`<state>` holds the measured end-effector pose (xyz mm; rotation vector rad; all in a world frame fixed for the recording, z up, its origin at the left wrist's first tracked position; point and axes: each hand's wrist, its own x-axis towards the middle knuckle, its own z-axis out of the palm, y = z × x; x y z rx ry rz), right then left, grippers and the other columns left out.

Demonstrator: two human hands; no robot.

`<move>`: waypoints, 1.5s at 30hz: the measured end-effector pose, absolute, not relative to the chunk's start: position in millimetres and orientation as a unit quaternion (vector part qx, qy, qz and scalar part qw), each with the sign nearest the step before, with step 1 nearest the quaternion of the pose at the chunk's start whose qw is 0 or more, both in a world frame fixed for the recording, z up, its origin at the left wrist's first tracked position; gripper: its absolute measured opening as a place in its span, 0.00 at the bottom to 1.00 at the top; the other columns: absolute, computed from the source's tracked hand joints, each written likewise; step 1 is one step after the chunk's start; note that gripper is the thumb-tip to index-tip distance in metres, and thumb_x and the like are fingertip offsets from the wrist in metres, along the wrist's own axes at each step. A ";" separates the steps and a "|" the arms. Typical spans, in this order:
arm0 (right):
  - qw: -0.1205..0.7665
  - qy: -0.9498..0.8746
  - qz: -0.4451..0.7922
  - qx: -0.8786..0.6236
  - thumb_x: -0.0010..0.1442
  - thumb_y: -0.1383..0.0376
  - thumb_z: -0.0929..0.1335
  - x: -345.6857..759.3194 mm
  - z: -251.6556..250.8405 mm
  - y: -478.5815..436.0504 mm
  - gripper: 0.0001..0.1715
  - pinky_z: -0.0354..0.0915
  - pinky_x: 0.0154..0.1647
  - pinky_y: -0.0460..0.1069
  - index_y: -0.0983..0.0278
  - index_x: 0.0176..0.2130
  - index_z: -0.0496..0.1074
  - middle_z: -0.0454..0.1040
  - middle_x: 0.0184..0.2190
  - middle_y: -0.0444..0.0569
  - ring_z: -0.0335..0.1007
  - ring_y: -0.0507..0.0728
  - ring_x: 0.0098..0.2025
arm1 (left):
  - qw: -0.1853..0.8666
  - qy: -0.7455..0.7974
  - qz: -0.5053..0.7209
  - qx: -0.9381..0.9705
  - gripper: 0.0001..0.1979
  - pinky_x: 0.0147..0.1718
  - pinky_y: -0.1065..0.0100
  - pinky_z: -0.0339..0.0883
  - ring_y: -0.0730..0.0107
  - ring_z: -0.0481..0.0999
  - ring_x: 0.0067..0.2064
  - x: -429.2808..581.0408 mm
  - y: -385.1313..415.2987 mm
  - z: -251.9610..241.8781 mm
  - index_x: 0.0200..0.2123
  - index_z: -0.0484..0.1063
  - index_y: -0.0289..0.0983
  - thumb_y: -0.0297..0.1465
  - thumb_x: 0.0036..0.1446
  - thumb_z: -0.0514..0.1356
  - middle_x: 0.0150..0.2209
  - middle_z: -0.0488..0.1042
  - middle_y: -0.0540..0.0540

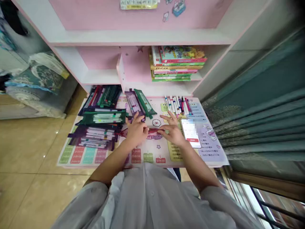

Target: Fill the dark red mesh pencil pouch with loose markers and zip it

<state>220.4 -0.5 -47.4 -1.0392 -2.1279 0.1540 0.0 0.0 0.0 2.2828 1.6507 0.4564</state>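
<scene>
Red pouch [152, 131]: where does it lie on the tabletop [212, 157]?

Around the middle, about midway between the front edge and the back edge, with its long axis running left to right, roughly along the front edge.

And from the grip?

Directly under the fingers. The left hand [137, 132] covers much of its left part, and the pouch's left tip shows beyond it. The right hand [172, 132] is at the other end, so neither hand is clearly nearer.

Are they gripping?

The right thumb and forefinger pinch the right end, other fingers raised. The left thumb and fingers seem closed on it too, though blur hides the exact hold.

Now count.

One red pouch, two hands. Toward the back edge, one purple pouch [134, 102] and one green pouch [145, 103], side by side. Along the left edge, a pouch pile [108, 117], too overlapped to count.

And toward the right?

One phone [188, 132], just beside the right hand. Near the back right corner, roughly ten loose pens [176, 105]; they overlap, so I can't be exact.
</scene>
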 end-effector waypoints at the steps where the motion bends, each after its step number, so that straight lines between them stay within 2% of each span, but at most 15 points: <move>1: 0.377 -0.828 0.064 -0.411 0.61 0.62 0.71 221.2 -48.2 -0.3 0.10 0.54 0.66 0.74 0.63 0.29 0.79 0.69 0.60 0.58 0.42 0.74 0.73 | 0.146 0.577 0.153 0.789 0.07 0.62 0.23 0.44 0.44 0.57 0.69 -0.8 1.2 0.7 0.27 0.77 0.40 0.29 0.57 0.60 0.61 0.72 0.47; 8: 0.366 -0.815 0.085 -0.440 0.60 0.61 0.72 223.8 -49.1 0.1 0.09 0.52 0.69 0.72 0.59 0.29 0.80 0.68 0.62 0.50 0.41 0.72 0.73 | 0.145 0.583 0.143 0.786 0.08 0.64 0.26 0.43 0.43 0.55 0.70 -3.9 4.1 1.0 0.27 0.78 0.41 0.30 0.57 0.60 0.62 0.71 0.47; 14: 0.369 -0.815 0.070 -0.441 0.61 0.60 0.71 223.0 -47.0 -0.3 0.11 0.53 0.68 0.72 0.60 0.29 0.79 0.69 0.61 0.53 0.42 0.73 0.73 | 0.130 0.578 0.149 0.792 0.09 0.63 0.24 0.41 0.41 0.56 0.70 -6.5 3.5 0.0 0.28 0.78 0.40 0.30 0.58 0.59 0.62 0.70 0.46; 22: 0.370 -0.808 0.076 -0.452 0.61 0.61 0.71 226.0 -47.0 0.5 0.11 0.54 0.67 0.72 0.60 0.29 0.80 0.68 0.61 0.51 0.42 0.72 0.73 | 0.121 0.583 0.149 0.789 0.08 0.62 0.22 0.42 0.42 0.56 0.70 -9.3 3.9 4.3 0.28 0.78 0.40 0.29 0.57 0.59 0.62 0.71 0.45; 45: 0.378 -0.806 0.062 -0.451 0.61 0.59 0.71 229.6 -48.2 1.3 0.12 0.56 0.67 0.72 0.60 0.29 0.80 0.70 0.60 0.52 0.44 0.73 0.72 | 0.115 0.594 0.149 0.782 0.08 0.62 0.23 0.42 0.44 0.56 0.70 -16.9 8.7 -2.5 0.27 0.78 0.41 0.30 0.57 0.60 0.61 0.71 0.45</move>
